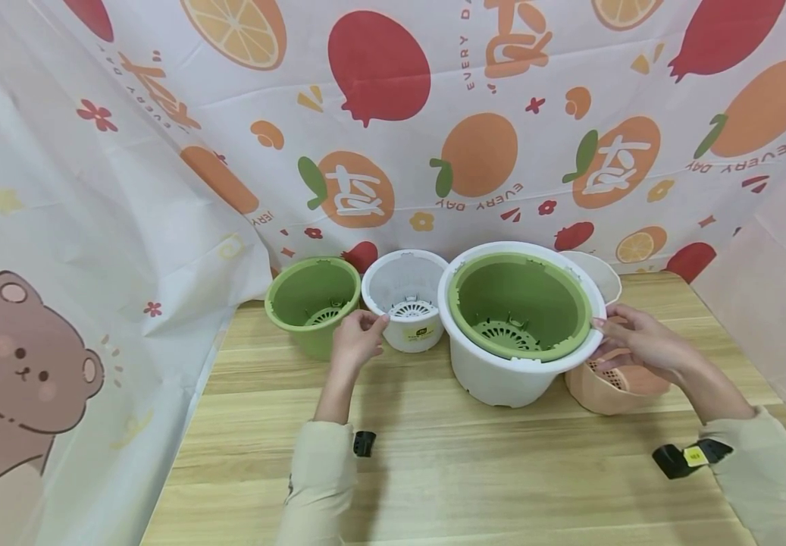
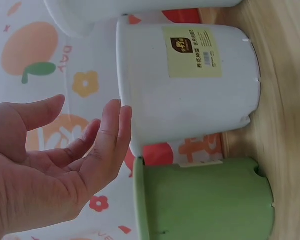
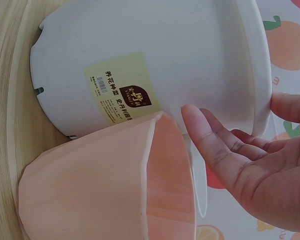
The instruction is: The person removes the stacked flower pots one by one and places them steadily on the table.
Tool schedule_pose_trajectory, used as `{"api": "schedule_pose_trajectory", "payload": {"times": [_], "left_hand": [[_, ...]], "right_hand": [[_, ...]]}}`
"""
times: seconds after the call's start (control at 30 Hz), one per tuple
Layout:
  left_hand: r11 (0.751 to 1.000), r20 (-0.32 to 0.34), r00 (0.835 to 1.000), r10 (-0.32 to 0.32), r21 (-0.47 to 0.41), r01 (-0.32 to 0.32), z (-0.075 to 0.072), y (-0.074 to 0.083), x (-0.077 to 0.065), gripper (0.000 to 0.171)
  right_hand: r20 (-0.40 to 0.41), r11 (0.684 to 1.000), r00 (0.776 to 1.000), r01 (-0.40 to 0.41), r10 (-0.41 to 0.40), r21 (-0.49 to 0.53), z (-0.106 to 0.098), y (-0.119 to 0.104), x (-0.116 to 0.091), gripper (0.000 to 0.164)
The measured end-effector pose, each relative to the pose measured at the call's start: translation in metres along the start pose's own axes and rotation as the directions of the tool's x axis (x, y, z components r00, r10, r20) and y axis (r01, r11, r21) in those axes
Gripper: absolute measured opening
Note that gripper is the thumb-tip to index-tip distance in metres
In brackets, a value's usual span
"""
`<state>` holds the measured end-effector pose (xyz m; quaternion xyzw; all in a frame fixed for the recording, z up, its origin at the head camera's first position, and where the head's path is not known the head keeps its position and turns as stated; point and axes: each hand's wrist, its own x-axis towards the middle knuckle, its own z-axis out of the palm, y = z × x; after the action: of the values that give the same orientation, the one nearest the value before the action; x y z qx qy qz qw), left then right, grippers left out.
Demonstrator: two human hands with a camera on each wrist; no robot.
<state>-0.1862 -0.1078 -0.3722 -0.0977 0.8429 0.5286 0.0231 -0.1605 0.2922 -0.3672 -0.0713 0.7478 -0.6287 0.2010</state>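
Fingers of the left hand (image 1: 357, 339) lie loosely spread against the rim of the small white pot (image 1: 406, 309); the right hand (image 1: 638, 345) has relaxed, open fingers at the rim of the large white pot (image 1: 502, 375). A steady lift probably needs both thumbs hooked over the rims. The large pot holds a green liner (image 1: 515, 303). The peach pot (image 1: 611, 390) shows a perforated insert; the green pot (image 1: 312, 300) farther left is empty.

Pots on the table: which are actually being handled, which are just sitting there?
In hand:
- small white pot, left hand at its rim, fingers straight
- large white pot with green pot inside, right hand at its rim

Sitting there:
- loose green pot
- peach pot, tilted against the large white pot
- fruit-print cloth
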Motion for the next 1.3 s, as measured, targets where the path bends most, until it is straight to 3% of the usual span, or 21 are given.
{"api": "schedule_pose_trajectory", "payload": {"times": [0.5, 0.77, 0.97, 1.3], "left_hand": [[0.99, 0.057, 0.993, 0.104, 0.084, -0.109, 0.014, 0.025, -0.005, 0.036], [0.967, 0.088, 0.984, 0.155, 0.188, -0.169, 0.019, 0.04, -0.008, 0.04], [0.939, 0.115, 0.968, 0.225, 0.241, -0.247, 0.028, 0.054, -0.008, 0.041], [0.907, 0.176, 0.952, 0.251, 0.3, -0.295, 0.046, 0.075, -0.01, 0.055]], "right_hand": [[-0.003, 1.0, 1.0, -0.001, 0.001, -0.001, 0.001, 0.002, 0.0, 0.04], [-0.005, 1.0, 1.0, 0.011, -0.011, -0.001, 0.0, 0.002, 0.0, 0.037], [-0.008, 1.0, 1.0, 0.008, -0.008, -0.006, 0.001, 0.003, 0.001, 0.038], [-0.014, 1.0, 1.0, 0.001, -0.001, -0.011, 0.002, 0.002, 0.0, 0.04]]}}
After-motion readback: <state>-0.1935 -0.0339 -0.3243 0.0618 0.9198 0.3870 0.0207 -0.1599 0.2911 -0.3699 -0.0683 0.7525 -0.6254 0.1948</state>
